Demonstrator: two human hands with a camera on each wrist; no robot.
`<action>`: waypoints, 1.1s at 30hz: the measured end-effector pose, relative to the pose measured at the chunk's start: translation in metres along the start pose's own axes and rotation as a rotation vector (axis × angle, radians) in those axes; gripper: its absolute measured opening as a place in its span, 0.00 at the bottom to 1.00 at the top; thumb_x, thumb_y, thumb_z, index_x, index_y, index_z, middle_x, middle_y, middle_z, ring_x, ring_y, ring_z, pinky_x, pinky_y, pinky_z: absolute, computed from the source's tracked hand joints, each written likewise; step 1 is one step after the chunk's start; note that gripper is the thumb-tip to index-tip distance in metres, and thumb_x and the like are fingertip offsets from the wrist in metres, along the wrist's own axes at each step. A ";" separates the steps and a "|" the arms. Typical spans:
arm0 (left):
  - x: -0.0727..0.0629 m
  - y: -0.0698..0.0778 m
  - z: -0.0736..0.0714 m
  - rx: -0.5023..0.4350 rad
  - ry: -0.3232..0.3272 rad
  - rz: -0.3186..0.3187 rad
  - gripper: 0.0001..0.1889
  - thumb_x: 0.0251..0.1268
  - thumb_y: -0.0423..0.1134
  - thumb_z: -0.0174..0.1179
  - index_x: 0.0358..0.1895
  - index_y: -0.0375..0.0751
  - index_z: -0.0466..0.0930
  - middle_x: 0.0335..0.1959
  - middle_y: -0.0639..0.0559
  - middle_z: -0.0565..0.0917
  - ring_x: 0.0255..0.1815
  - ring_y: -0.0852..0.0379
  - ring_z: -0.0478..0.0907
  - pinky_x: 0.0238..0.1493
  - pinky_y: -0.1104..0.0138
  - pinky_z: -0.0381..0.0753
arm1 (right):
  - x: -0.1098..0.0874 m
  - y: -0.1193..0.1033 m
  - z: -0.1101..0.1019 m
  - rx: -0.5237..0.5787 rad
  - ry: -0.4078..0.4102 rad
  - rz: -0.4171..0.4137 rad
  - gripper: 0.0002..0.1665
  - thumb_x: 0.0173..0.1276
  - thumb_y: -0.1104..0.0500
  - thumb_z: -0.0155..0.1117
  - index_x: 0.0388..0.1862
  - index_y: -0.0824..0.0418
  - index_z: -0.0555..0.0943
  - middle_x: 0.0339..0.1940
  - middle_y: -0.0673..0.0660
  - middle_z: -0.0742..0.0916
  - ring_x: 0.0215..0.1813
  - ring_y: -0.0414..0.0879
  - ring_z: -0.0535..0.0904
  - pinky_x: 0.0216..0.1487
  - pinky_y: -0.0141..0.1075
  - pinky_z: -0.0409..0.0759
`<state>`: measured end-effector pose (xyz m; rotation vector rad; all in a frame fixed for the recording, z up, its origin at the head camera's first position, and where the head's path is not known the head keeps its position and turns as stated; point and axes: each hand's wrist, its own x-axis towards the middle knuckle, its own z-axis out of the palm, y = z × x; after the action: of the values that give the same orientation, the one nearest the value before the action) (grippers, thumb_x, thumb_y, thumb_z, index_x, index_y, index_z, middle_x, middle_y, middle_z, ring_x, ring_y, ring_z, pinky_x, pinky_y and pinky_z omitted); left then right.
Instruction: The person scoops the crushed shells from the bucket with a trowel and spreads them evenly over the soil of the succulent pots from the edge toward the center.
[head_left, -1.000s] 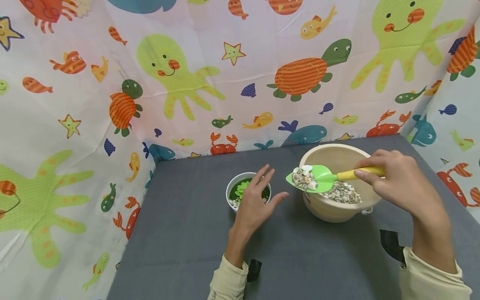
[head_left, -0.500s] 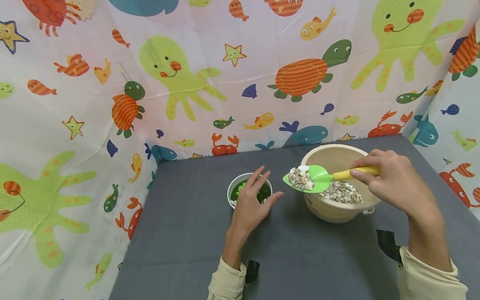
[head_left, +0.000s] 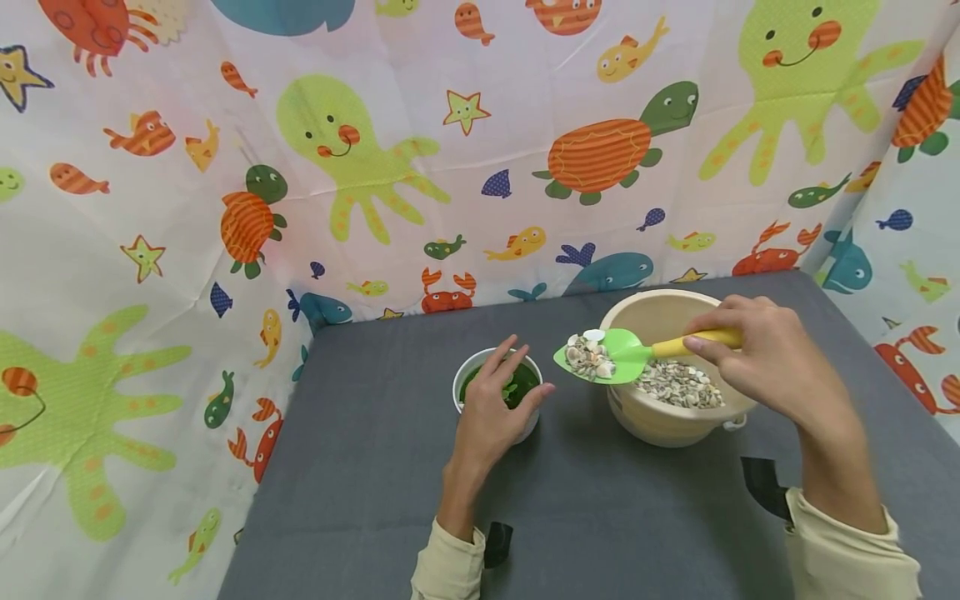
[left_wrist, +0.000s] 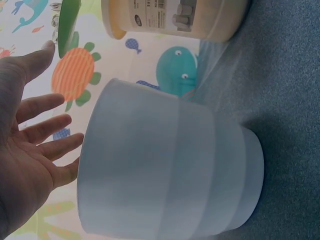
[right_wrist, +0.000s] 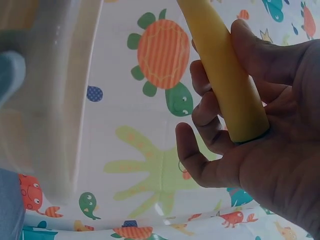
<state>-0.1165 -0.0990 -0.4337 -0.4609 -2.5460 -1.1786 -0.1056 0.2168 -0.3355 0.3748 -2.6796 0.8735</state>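
My right hand (head_left: 765,358) grips the yellow handle (right_wrist: 225,75) of a small trowel, whose green blade (head_left: 627,358) carries a heap of small shells (head_left: 588,357). The blade hangs past the left rim of a cream bucket (head_left: 667,429) that holds more shells (head_left: 682,385). To its left stands a white pot (head_left: 459,392) with a green plant (head_left: 508,392) inside, partly hidden by my left hand (head_left: 483,421). That hand holds nothing, fingers spread above the pot. In the left wrist view the fingers lie at the pot's rim; whether they touch it I cannot tell.
Dark grey cloth (head_left: 360,467) covers the table under pot and bucket. A white curtain (head_left: 420,108) printed with sea animals rises behind the table and along both sides. The bucket carries a label (left_wrist: 150,15) on its side.
My right hand has moved left with the loaded trowel, bringing the blade nearer the pot. The left hand has shifted slightly left and down, its fingers still spread above the pot.
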 end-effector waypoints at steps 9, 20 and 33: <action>-0.001 -0.004 -0.004 0.004 0.018 -0.002 0.32 0.66 0.51 0.72 0.71 0.44 0.79 0.77 0.46 0.74 0.77 0.43 0.74 0.71 0.46 0.79 | 0.002 -0.003 0.007 0.012 -0.005 -0.006 0.10 0.63 0.65 0.75 0.43 0.67 0.91 0.38 0.63 0.88 0.43 0.54 0.72 0.37 0.41 0.67; -0.003 -0.010 -0.011 -0.014 0.026 -0.039 0.30 0.68 0.51 0.71 0.70 0.45 0.80 0.78 0.47 0.74 0.78 0.42 0.73 0.71 0.44 0.79 | 0.007 -0.011 0.014 0.034 -0.020 0.002 0.11 0.64 0.65 0.75 0.45 0.68 0.90 0.41 0.66 0.89 0.45 0.55 0.73 0.38 0.43 0.69; -0.007 -0.022 -0.019 -0.034 0.052 -0.037 0.30 0.68 0.50 0.71 0.70 0.43 0.80 0.77 0.46 0.74 0.76 0.42 0.74 0.70 0.44 0.79 | 0.014 -0.024 0.027 0.082 -0.026 -0.015 0.09 0.64 0.65 0.75 0.43 0.66 0.91 0.39 0.62 0.90 0.46 0.53 0.74 0.41 0.43 0.70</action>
<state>-0.1164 -0.1280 -0.4394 -0.3876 -2.5042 -1.2317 -0.1160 0.1793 -0.3390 0.4269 -2.6665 0.9832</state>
